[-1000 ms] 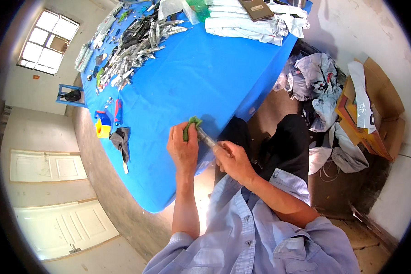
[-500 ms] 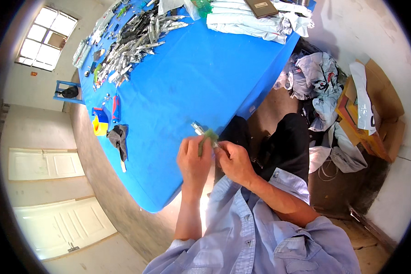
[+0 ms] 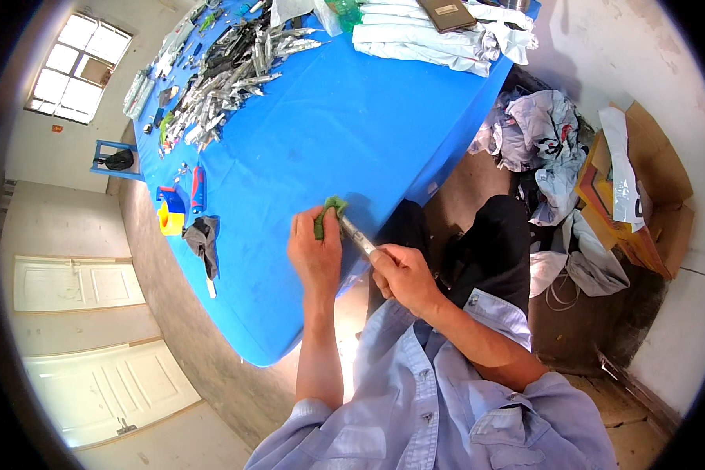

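My right hand (image 3: pixel 406 276) is closed around the near end of a slim silver rod-like piece (image 3: pixel 358 236), whose exact kind I cannot make out. It points away from me to the upper left, just over the edge of the blue-covered table (image 3: pixel 290 157). At its far end, my left hand (image 3: pixel 316 254) pinches a small green cloth (image 3: pixel 333 210) that is wrapped about or pressed on the tip. The cloth hides that tip, and my right fingers cover the other end.
Farther along the table lies a heap of silver and black slender pieces (image 3: pixel 227 90). A dark grey cloth (image 3: pixel 202 239), a yellow-and-blue holder (image 3: pixel 171 211) and a red-and-blue tool (image 3: pixel 199 188) lie left. White bags (image 3: pixel 415 43) sit at the back; a cardboard box (image 3: pixel 658 157) stands right.
My left hand has slid up and left along the silver piece, carrying the green cloth to its far end. More of the shaft now shows between my hands.
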A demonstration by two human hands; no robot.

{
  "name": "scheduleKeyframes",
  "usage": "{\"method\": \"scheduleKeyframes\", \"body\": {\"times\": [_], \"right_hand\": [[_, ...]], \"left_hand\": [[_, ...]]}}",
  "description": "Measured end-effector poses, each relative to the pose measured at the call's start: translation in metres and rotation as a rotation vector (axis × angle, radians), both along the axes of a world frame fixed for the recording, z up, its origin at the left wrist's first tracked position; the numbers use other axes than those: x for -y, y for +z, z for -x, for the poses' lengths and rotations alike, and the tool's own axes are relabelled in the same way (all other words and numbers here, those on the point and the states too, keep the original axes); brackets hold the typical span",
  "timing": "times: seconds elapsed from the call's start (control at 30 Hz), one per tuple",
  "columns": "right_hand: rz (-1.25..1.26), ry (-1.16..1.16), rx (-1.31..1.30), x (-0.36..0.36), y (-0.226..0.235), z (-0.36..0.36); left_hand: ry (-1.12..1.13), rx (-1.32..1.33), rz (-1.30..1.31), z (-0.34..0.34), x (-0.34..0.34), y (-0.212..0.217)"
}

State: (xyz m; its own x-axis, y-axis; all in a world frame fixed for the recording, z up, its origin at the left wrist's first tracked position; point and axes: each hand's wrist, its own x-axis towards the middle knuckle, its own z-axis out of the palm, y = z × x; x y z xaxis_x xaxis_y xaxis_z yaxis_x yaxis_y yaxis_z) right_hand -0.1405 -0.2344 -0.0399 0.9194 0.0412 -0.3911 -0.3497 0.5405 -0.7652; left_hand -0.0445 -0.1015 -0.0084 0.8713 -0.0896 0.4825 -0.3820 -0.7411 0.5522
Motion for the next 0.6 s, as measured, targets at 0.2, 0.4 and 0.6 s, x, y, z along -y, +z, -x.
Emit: {"method": "scheduleKeyframes", "body": {"times": [0.2, 0.4, 0.6], "right_hand": [[-0.198, -0.010, -0.098, -0.001, -0.004, 0.000], [-0.217, -0.035, -0.128, -0.002, 0.000, 0.001], [-0.299, -0.031, -0.188, -0.002, -0.002, 0.000]], "left_hand": [[0.030, -0.047, 0.094, -0.005, -0.005, -0.006], [-0.001, -0.051, 0.046, 0.017, -0.008, 0.011], [-0.191, -0.042, 0.020, 0.057, 0.001, -0.006]]}}
